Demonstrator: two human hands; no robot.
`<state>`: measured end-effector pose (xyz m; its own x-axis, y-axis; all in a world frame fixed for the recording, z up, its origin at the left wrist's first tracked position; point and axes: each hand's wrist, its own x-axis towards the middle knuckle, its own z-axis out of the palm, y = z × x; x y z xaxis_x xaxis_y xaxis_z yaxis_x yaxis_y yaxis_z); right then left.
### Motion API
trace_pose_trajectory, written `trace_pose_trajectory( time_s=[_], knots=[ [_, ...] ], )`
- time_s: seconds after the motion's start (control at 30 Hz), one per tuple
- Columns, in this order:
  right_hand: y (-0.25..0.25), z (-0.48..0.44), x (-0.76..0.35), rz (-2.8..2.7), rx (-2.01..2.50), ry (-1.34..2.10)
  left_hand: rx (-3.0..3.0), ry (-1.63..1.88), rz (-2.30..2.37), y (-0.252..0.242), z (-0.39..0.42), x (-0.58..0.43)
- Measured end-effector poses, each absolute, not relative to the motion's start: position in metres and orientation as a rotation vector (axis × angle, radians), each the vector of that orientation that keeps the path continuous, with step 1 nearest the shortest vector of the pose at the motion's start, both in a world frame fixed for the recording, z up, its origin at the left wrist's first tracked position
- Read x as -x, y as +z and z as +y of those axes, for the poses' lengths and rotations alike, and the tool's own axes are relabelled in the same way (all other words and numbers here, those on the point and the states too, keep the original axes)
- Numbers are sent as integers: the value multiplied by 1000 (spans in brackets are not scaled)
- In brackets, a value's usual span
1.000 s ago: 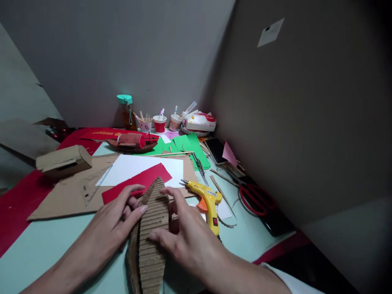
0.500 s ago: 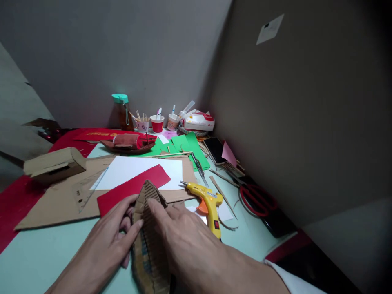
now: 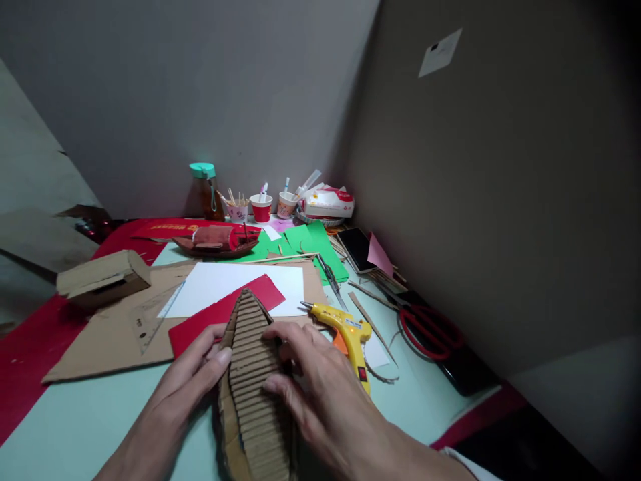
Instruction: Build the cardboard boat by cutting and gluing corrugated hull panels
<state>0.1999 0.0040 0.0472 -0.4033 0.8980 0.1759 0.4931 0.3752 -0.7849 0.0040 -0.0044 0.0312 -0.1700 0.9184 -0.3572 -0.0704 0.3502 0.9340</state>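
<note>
A boat-shaped cardboard piece (image 3: 258, 394) with a pointed far end and a ribbed, corrugated top lies in front of me. My left hand (image 3: 187, 381) grips its left edge, thumb on the rim and fingers against the outer side. My right hand (image 3: 320, 374) holds the right edge, with the thumb resting on the ribbed surface and the index finger at the rim. Just beyond the right hand lies a yellow glue gun (image 3: 350, 327), its nozzle pointing left. A red card (image 3: 225, 314) lies behind the boat's tip.
On the left sit a folded cardboard box shape (image 3: 105, 277) and a clear set square (image 3: 147, 324) on a cardboard sheet (image 3: 95, 354). Red-handled scissors (image 3: 431, 332) and a phone (image 3: 358, 248) lie right. Behind stand a model boat (image 3: 215, 240), paper cups (image 3: 261, 208) and a bottle (image 3: 205, 190).
My right hand has shifted from the middle of the ribbed top to its right edge, uncovering more of the corrugated surface. The left hand keeps its hold. The view has tilted slightly.
</note>
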Motion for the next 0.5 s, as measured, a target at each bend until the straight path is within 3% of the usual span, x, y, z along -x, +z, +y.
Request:
trace_pose_trajectory(
  time_s=[0.27, 0.5],
  knots=[
    [45, -2, -188, -2377, 1132, 204, -687, 1081, 1346, 40, -12, -12],
    [43, 2, -186, -2417, 912, -201, -1069, 962, 1358, 25, -7, -4]
  ],
)
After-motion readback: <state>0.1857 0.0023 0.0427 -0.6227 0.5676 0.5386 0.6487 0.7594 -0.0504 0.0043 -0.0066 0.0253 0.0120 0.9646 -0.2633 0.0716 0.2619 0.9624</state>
